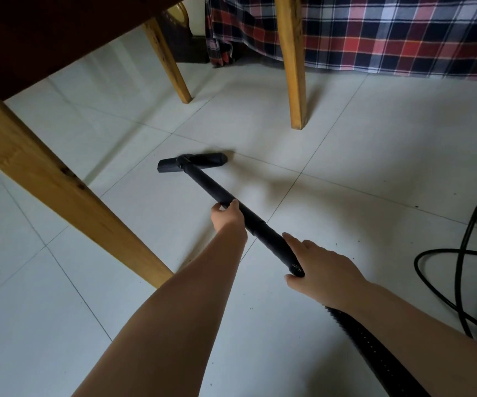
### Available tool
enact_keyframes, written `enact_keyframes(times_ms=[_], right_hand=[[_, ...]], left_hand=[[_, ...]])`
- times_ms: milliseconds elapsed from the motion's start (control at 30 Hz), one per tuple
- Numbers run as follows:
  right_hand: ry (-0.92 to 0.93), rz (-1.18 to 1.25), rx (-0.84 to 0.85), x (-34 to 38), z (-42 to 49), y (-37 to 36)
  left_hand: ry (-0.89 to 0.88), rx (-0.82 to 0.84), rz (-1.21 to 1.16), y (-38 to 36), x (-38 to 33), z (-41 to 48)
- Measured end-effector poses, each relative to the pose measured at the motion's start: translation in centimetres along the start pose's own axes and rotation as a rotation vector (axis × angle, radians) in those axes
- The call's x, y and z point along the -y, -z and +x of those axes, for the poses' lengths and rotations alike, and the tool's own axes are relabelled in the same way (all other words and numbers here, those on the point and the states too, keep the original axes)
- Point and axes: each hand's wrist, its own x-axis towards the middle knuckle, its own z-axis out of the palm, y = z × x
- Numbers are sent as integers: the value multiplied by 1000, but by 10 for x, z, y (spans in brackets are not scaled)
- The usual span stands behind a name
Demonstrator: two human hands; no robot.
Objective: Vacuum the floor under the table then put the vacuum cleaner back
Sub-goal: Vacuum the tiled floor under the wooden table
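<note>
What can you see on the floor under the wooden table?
White tiles and the vacuum's black nozzle, resting on them; the left hand and right hand hold its tube. Tile beneath the nozzle and behind the near table leg is hidden.

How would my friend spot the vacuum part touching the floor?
Find the pale tiled floor between the wooden table legs. Follow the black wand forward past the left hand. At its end lies the floor nozzle, a short black crossbar, flat on the tiles, unlike the slanting wand.
</note>
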Motion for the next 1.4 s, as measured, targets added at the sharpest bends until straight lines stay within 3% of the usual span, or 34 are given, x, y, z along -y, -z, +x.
enact_keyframes(times_ms=[933,1400], right_hand=[[30,-94,-116,41,147,4],[-42,1,-174,51,214,13]], left_hand=[[-40,51,13,-7,-59,134],[-97,96,42,-38,-89,185]])
